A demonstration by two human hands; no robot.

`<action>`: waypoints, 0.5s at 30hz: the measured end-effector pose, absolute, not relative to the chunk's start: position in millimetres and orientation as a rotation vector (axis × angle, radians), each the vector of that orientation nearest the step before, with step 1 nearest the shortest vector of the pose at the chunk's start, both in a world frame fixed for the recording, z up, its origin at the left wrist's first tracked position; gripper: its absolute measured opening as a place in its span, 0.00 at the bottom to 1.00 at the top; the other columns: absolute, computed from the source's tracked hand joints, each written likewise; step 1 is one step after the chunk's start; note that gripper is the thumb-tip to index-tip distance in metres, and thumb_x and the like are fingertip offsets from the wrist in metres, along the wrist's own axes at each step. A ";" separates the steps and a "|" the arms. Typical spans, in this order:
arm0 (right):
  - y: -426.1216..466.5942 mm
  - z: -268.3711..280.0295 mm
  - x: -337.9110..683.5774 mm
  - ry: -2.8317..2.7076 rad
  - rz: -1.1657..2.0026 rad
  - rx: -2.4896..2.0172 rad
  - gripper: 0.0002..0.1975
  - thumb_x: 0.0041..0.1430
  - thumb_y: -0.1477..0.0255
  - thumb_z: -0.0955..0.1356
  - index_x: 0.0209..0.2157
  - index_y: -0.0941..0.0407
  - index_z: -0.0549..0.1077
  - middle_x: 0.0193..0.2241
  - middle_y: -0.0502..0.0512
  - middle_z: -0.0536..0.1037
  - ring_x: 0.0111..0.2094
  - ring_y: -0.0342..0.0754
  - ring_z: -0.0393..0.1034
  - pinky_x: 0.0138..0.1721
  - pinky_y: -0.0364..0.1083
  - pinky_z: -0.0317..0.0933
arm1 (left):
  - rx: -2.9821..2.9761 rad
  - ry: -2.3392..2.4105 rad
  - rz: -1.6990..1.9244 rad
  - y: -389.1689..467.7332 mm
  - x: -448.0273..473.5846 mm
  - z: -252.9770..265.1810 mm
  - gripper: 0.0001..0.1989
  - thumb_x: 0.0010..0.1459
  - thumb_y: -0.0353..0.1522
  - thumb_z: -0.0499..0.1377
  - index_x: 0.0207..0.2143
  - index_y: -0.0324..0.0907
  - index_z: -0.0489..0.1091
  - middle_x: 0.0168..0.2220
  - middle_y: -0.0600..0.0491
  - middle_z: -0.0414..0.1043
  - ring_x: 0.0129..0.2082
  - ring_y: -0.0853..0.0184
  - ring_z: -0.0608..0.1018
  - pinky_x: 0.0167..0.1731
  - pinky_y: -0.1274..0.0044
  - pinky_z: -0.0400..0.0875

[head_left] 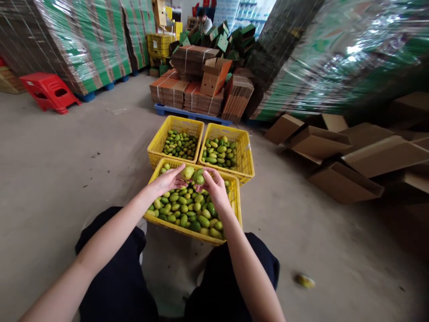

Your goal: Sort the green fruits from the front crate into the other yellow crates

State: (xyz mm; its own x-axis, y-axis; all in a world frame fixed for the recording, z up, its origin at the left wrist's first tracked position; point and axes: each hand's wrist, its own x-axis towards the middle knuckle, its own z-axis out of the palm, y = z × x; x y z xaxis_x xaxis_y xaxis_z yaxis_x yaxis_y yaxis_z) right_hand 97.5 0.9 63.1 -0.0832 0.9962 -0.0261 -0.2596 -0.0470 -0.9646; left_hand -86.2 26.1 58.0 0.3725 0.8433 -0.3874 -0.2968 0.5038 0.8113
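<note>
My left hand [172,180] is closed round a yellow-green oval fruit [187,172], perhaps a small mango. Beside it, my right hand [214,188] grips a greener fruit [199,176] between thumb and fingers. Both fruits are held up close together above the near yellow crate [238,203], which is full of similar green and yellowish fruits [184,209]. Behind it stand two more yellow crates, the left one [154,150] and the right one [248,163], each partly filled with such fruits.
A single fruit [304,280] lies on the floor at right. Open cardboard boxes [346,181] are heaped on the right. Flattened cartons [170,91] are stacked on a blue pallet [187,114]. At left stands a red stool [48,91]. A person [205,22] is at the back.
</note>
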 end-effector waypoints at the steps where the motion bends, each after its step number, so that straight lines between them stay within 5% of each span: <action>1: 1.3 63.7 98.1 -1.059 1.395 -0.992 0.20 0.50 0.55 0.74 0.39 0.52 0.72 0.23 0.46 0.77 0.22 0.46 0.73 0.24 0.44 0.66 | 0.751 0.914 0.850 26.0 -86.7 57.9 0.20 0.55 0.46 0.64 0.37 0.37 0.76 0.30 0.47 0.79 0.27 0.69 0.79 0.29 0.80 0.72; 6: 4.4 63.8 103.4 -1.183 1.256 -0.886 0.29 0.47 0.63 0.77 0.52 0.47 0.69 0.37 0.49 0.81 0.36 0.48 0.77 0.40 0.49 0.71 | 1.097 0.942 1.129 25.0 -89.7 63.9 0.27 0.40 0.34 0.74 0.44 0.41 0.72 0.41 0.49 0.78 0.46 0.63 0.78 0.48 0.74 0.70; 15: 3.7 60.4 100.3 -1.252 1.025 -0.865 0.20 0.43 0.69 0.78 0.40 0.50 0.75 0.45 0.53 0.79 0.48 0.53 0.73 0.53 0.54 0.67 | 1.319 0.847 1.271 23.3 -86.0 63.8 0.24 0.38 0.28 0.73 0.40 0.41 0.72 0.47 0.47 0.75 0.51 0.60 0.75 0.54 0.68 0.68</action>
State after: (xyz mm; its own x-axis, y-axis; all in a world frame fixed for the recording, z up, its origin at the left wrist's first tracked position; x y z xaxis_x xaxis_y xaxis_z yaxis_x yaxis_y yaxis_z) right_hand 100.3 3.7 60.4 0.0189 0.9450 0.3266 -0.1337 0.3261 -0.9358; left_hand -86.0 23.3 63.8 0.1795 0.9609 0.2108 -0.1749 -0.1797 0.9681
